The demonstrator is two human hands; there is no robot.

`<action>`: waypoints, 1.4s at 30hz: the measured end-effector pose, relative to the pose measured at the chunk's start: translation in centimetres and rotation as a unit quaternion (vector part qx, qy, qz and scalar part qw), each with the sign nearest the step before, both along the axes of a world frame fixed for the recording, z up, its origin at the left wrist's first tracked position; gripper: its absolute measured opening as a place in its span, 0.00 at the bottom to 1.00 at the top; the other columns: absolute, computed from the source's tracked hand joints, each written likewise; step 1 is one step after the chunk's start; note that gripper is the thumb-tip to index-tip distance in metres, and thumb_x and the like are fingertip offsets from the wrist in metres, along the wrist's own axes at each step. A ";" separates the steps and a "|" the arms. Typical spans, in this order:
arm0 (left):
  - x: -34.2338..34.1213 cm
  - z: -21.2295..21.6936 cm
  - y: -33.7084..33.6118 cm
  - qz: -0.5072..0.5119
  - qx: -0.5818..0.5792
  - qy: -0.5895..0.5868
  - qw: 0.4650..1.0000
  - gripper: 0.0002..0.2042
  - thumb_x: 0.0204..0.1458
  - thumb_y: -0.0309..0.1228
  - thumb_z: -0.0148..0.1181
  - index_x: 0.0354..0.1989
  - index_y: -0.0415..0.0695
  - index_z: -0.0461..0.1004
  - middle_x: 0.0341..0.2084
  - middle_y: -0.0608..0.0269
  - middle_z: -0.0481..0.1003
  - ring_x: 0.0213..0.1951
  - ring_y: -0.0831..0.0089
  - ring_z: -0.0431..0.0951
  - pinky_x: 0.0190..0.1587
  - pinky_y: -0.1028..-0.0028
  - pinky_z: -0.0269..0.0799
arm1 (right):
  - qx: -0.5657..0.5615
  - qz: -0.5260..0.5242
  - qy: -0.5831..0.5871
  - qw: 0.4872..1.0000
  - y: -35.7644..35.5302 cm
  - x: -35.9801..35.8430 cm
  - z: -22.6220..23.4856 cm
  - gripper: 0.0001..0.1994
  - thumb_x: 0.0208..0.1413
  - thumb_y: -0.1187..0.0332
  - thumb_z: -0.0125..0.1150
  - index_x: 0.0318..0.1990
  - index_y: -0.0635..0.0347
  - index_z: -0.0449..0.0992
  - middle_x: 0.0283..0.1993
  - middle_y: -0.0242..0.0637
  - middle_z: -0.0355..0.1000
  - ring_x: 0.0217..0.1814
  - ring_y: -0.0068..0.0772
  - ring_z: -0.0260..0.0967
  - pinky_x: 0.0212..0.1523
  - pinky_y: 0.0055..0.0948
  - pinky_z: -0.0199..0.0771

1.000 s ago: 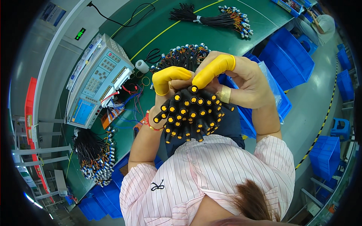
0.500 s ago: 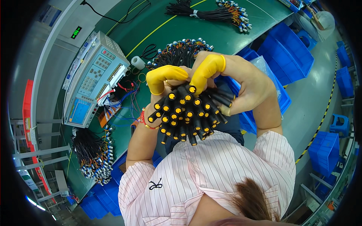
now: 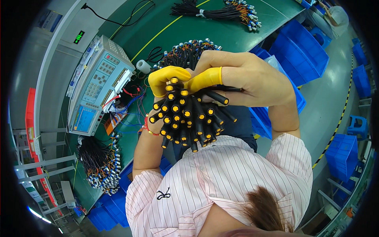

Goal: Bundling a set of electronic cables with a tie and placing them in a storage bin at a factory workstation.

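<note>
A thick bundle of black cables (image 3: 185, 114) with round, yellow-faced connector ends is held in front of my chest, the ends fanned toward me. My left hand (image 3: 167, 83), a yellow finger cot on it, is closed around the bundle's left side. My right hand (image 3: 252, 75) reaches over from the right, also with a yellow cot; its fingers pinch at the top of the bundle by my left fingertips. A couple of cable ends (image 3: 219, 98) stick out under my right palm. Beyond my hands, the cables' other part (image 3: 193, 49) with silver-and-blue ends lies on the green table.
A bench tester (image 3: 94, 87) with loose wires stands at the left. More cable bundles lie near it (image 3: 98, 162) and at the far side (image 3: 217, 12). Scissors (image 3: 155, 54) and a white roll (image 3: 143, 66) sit behind my left hand. Blue bins (image 3: 300, 53) stand on the right.
My right hand has turned, its back now facing up more, and its cot finger has moved down-left toward my left fingers. The bundle has shifted slightly left.
</note>
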State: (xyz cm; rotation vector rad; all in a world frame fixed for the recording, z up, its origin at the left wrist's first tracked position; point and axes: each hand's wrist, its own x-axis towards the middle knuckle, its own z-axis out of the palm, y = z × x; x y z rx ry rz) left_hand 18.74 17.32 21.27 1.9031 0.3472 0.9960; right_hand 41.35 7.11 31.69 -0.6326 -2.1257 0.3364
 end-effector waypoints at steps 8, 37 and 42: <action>0.1 0.8 -0.2 0.031 0.083 0.018 0.996 0.17 0.54 0.27 0.62 0.51 0.39 0.68 0.46 0.61 0.73 0.45 0.74 0.75 0.52 0.75 0.72 | 0.039 -0.071 0.054 0.995 0.0 -1.5 -0.8 0.14 0.44 0.77 0.66 0.41 0.64 0.75 0.41 0.39 0.69 0.36 0.38 0.72 0.36 0.30 0.74; 1.3 4.5 -1.8 -0.022 0.049 -0.021 0.998 0.20 0.46 0.26 0.66 0.49 0.37 0.72 0.43 0.62 0.77 0.46 0.76 0.77 0.50 0.76 0.73 | 0.150 -0.193 -0.066 0.967 -2.3 -5.1 3.6 0.22 0.53 0.53 0.57 0.51 0.55 0.78 0.61 0.34 0.70 0.66 0.36 0.63 0.70 0.48 0.51; 1.7 4.8 -1.6 -0.027 0.047 -0.022 0.998 0.20 0.45 0.26 0.67 0.48 0.37 0.73 0.43 0.62 0.78 0.46 0.76 0.77 0.50 0.76 0.73 | 0.235 -0.255 -0.178 0.921 -1.5 -6.8 3.0 0.18 0.51 0.56 0.58 0.46 0.54 0.80 0.59 0.33 0.70 0.66 0.34 0.62 0.72 0.51 0.46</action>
